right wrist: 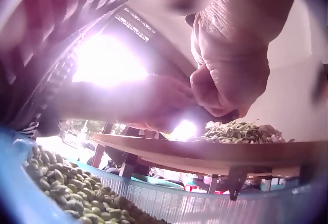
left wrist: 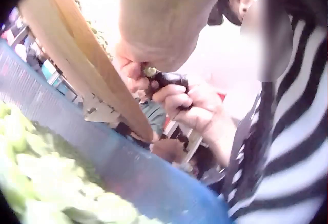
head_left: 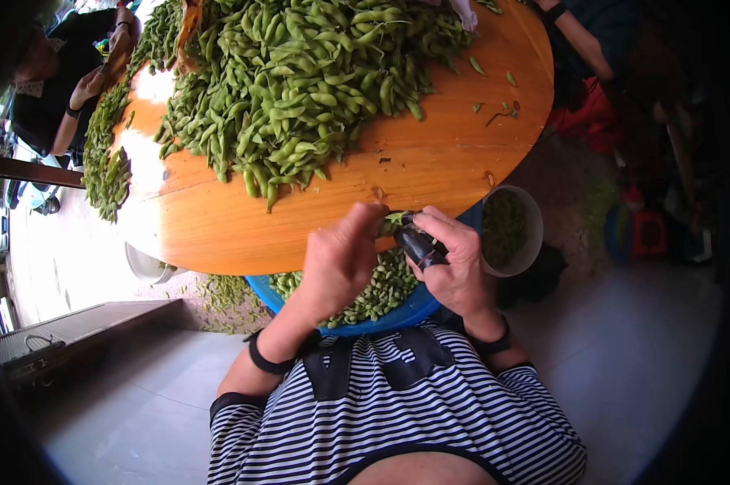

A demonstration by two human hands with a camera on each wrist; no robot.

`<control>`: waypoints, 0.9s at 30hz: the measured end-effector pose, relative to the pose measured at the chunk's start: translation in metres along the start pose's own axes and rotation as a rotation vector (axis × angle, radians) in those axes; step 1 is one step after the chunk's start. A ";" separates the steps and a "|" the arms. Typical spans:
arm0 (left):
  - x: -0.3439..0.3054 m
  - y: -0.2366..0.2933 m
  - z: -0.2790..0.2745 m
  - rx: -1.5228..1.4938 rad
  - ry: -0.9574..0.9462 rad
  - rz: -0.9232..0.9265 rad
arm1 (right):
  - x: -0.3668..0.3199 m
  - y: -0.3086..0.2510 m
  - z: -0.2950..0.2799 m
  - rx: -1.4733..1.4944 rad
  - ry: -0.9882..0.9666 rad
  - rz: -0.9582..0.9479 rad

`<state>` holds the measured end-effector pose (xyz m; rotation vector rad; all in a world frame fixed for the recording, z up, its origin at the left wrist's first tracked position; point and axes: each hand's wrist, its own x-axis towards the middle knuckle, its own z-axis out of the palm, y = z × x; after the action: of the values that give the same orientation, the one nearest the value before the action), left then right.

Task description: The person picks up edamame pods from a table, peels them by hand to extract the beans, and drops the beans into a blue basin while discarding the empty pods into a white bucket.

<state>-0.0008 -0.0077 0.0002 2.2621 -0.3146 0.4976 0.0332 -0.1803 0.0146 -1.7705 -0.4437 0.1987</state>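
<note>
My left hand (head_left: 338, 263), slightly blurred, has its fingers curled at a small green pod (head_left: 392, 221) between the two hands. My right hand (head_left: 459, 263) grips a short, glossy black tube-like piece (head_left: 417, 245), its kind unclear. The pod sits at the far end of that piece, and in the left wrist view a pale green tip (left wrist: 149, 71) shows there between the fingertips. Both hands are just off the table's near edge, above a blue basin (head_left: 261, 289) in the lap. Shelled green soybeans (right wrist: 77, 188) lie in the basin.
A large heap of green soybean pods (head_left: 292, 89) covers much of the round wooden table (head_left: 430, 170). A white bucket (head_left: 535, 230) with green bits stands right, another white container (head_left: 143, 265) left. Green scraps (head_left: 227, 303) litter the floor. Other people sit at the far sides.
</note>
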 end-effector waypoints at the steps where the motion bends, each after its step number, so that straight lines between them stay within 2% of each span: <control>1: 0.001 -0.005 -0.007 -0.501 -0.125 -0.350 | 0.001 -0.001 -0.004 0.000 -0.002 0.002; 2: 0.004 -0.008 -0.013 -1.002 -0.250 -0.699 | 0.002 -0.004 -0.009 0.124 -0.079 0.094; 3: 0.009 -0.008 -0.018 -0.989 -0.327 -0.710 | 0.003 -0.007 -0.012 0.247 -0.154 0.185; 4: 0.011 -0.006 -0.021 -0.988 -0.327 -0.709 | 0.004 -0.010 -0.013 0.248 -0.154 0.183; 6: 0.012 -0.004 -0.022 -1.168 -0.324 -0.825 | 0.006 -0.012 -0.015 0.120 -0.214 0.285; 7: 0.011 -0.003 -0.021 -1.168 -0.321 -0.826 | 0.005 -0.012 -0.015 0.119 -0.217 0.285; 10: 0.007 0.004 -0.011 -1.242 -0.238 -0.821 | 0.002 -0.007 -0.013 0.149 -0.157 0.255; 12: 0.002 0.008 -0.005 -1.174 -0.175 -0.744 | 0.000 -0.004 -0.009 -0.053 -0.107 0.125; 14: 0.001 0.007 -0.007 -1.149 -0.199 -0.772 | -0.001 -0.005 -0.004 -0.092 -0.083 0.060; 16: -0.004 0.002 -0.004 -1.015 -0.215 -0.676 | -0.003 -0.007 -0.002 -0.130 -0.054 -0.004; 18: -0.012 -0.002 -0.005 -0.381 -0.226 -0.287 | -0.003 -0.008 -0.001 -0.159 -0.067 0.014; 19: -0.012 -0.003 0.000 -0.249 -0.095 -0.096 | -0.004 -0.007 0.000 -0.157 -0.072 0.010; 20: -0.013 -0.004 -0.003 -0.246 -0.090 -0.099 | -0.006 -0.007 0.000 -0.153 -0.072 -0.005; 22: -0.001 -0.001 -0.018 -1.009 -0.327 -0.723 | -0.005 -0.008 0.001 -0.151 -0.073 -0.020; 23: -0.001 -0.005 -0.021 -1.131 -0.359 -0.793 | -0.005 -0.011 0.002 -0.146 -0.075 -0.013; 26: -0.007 -0.003 -0.014 -1.132 -0.285 -0.745 | -0.005 -0.012 0.004 -0.167 -0.055 -0.035; 27: -0.006 -0.002 -0.017 -1.118 -0.322 -0.722 | -0.005 -0.011 0.006 -0.189 -0.041 -0.063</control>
<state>-0.0097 0.0066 0.0062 1.1934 0.0891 -0.3739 0.0244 -0.1752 0.0231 -1.9369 -0.5623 0.1521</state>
